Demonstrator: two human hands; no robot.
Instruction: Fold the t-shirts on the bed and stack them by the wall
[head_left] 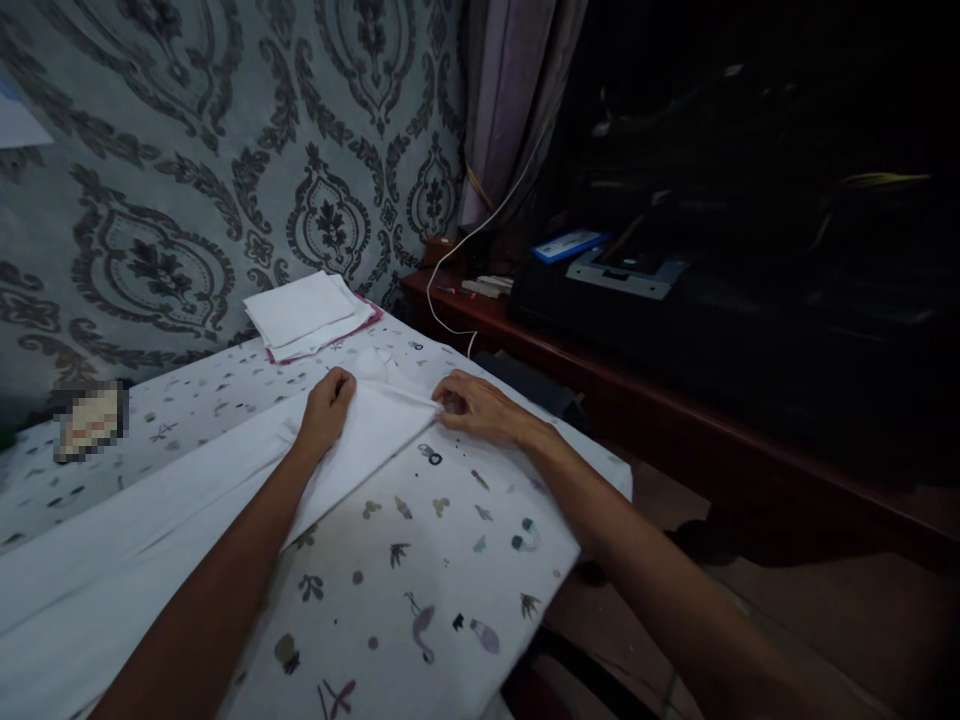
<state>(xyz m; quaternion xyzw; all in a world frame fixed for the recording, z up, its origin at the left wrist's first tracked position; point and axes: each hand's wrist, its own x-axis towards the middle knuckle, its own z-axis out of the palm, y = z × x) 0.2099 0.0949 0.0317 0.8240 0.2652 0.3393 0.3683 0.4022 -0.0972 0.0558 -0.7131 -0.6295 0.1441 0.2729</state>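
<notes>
A long piece of white fabric (379,415) stretches across the table from the lower left, lightly wrinkled along its length. Near its far end, my left hand (328,405) is closed with the fingers curled on the cloth. My right hand (480,408) pinches the pointed right-hand corner of the same fabric between thumb and fingers. A small crumpled part of the cloth stands up a little between and beyond both hands. What garment or linen it is, I cannot tell.
Behind my hands lies a stack of flat white pieces (300,312) with a pink edge beneath. The table's printed cover (397,590) ends at the right. Beyond stands a dark red wooden ledge (540,345) with a white cable (430,285) and a blue-edged item (568,245).
</notes>
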